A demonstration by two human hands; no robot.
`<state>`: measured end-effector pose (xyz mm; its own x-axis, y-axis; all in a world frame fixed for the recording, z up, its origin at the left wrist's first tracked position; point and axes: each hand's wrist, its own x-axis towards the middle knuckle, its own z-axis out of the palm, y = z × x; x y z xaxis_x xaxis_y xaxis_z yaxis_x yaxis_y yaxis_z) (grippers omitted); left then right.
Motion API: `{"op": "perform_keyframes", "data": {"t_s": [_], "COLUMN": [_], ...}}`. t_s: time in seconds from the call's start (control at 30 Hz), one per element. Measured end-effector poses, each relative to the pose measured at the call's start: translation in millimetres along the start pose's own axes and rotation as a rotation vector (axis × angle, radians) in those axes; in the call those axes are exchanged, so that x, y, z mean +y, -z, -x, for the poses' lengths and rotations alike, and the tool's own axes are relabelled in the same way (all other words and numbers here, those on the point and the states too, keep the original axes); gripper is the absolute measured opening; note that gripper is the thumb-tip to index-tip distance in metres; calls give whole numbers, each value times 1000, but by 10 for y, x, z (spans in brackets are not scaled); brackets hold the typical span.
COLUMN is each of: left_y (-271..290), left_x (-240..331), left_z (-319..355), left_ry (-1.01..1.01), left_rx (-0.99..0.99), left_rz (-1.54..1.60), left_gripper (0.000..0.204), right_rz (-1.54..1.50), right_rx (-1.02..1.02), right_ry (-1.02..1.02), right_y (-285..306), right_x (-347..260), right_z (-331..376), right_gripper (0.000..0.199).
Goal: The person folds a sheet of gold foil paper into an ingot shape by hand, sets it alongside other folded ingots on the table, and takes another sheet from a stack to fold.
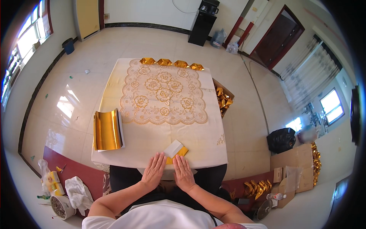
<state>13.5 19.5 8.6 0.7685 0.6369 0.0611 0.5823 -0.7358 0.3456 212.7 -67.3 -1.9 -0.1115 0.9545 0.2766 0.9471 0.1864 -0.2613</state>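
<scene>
- The white shirt [164,215] is sitting nearest of all, its wearer leaning in close to the table [202,143], probably so that both arms are reaching the near edge easily.
- The left hand [153,170] is lying flat, fingers stretched out and gripping nothing; its fingertips are resting at the left corner of a small folded sheet [175,146], as if steadying it.
- The right hand [183,173] is lying just as flat, also gripping nothing, with its fingertips on the sheet's lower gold part, perhaps pressing a crease.
- That sheet, part white and part gold, is lying at the table's near edge between and just beyond the hands, where both sides are within easy reach.
- A stack of gold sheets [106,131] is curling up at its sides on the table's left; it seems to be sitting there for handy reach without crowding the hands.
- Four gold folded pieces [164,62] are lining the far edge, beyond the lace-patterned cloth [164,95], apparently leaving the near space for working.
- A carton [227,87] is standing against the table's right side, holding more gold pieces [224,101], likely because its walls are keeping them together.
- More gold shapes [257,188] are lying on the right-hand bench [238,184], well apart from the hands.
</scene>
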Motion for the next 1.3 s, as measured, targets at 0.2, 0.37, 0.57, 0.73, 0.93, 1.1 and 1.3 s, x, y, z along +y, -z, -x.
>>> {"op": "perform_keyframes", "data": {"t_s": [0.2,0.37,0.57,0.73,0.93,1.1,1.3], "left_y": [0,34,-10,-84,-102,-36,-58], "left_x": [-35,-19,113,57,92,164,35], "left_z": [16,9,-43,-104,-122,-198,-386], "left_ry": [-19,-20,-23,-73,-71,-68,-135], "left_rx": [-43,-32,26,9,10,74,166], "left_rz": [-46,-67,-2,-7,-65,137,32], "left_gripper": [73,74,77,80,82,78,55], "right_rz": [-85,19,3,-61,26,-25,-383], "right_rx": [-21,-89,-91,-1,-33,-24,85], "right_ry": [-33,14,2,-52,-9,-11,-140], "right_y": [58,21,-66,-76,-33,90,326], "right_x": [-128,-114,-93,-76,1,-51,215], "right_z": [-115,-240,-205,-108,11,-62,-281], "right_gripper": [87,76,78,82,85,86,61]}}
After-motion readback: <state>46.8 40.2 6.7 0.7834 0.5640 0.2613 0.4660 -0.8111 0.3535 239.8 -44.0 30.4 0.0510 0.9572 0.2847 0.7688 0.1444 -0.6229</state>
